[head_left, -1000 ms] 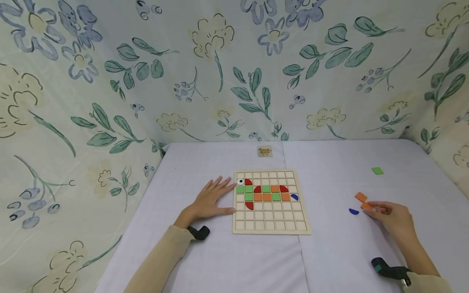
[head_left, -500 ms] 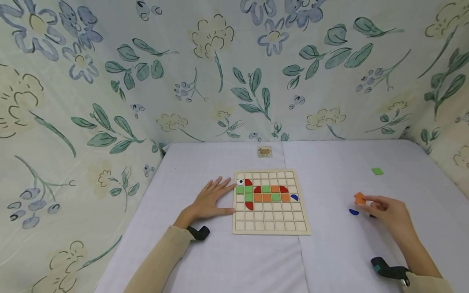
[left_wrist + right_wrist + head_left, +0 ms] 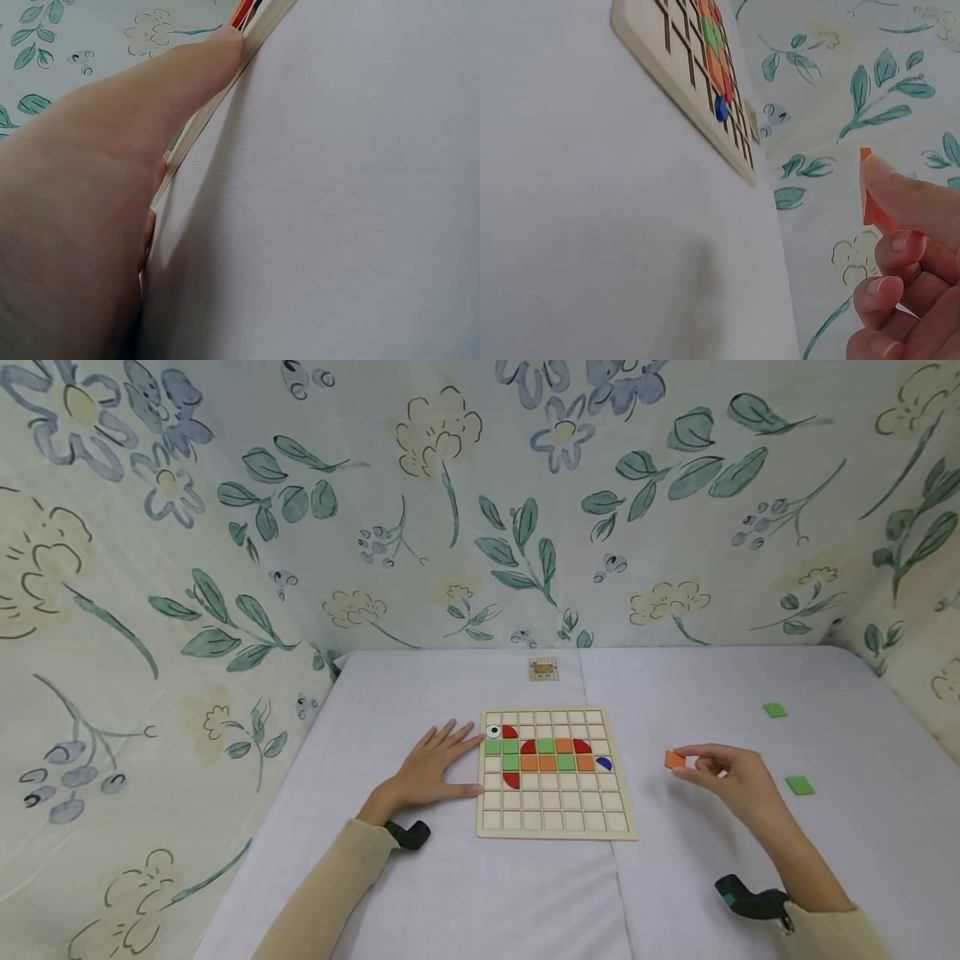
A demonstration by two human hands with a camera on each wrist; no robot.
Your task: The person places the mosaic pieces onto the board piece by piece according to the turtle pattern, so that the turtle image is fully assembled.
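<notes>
My right hand [image 3: 731,777] pinches an orange square tile [image 3: 675,759] between thumb and forefinger, to the right of the board. In the right wrist view the orange tile [image 3: 867,187] shows edge-on above the table. Fingers spread, my left hand [image 3: 431,770] rests beside the wooden grid board [image 3: 555,822], its thumb and a fingertip at the board's left edge. The left wrist view shows the thumb [image 3: 202,64] against that edge. Red, green and orange tiles, a white eye tile [image 3: 492,732] and a blue half-round tile [image 3: 604,763] lie in the grid.
Two green tiles, a far one [image 3: 775,710] and a nearer one [image 3: 799,786], lie on the white cloth at the right. A small picture card [image 3: 543,669] is behind the board. A flowered curtain [image 3: 450,527] hangs beyond the table.
My right hand has picked up the orange tile and moved left toward the board. The nearer green tile has come into view; the loose blue half-round tile is hidden now. The left hand stays put.
</notes>
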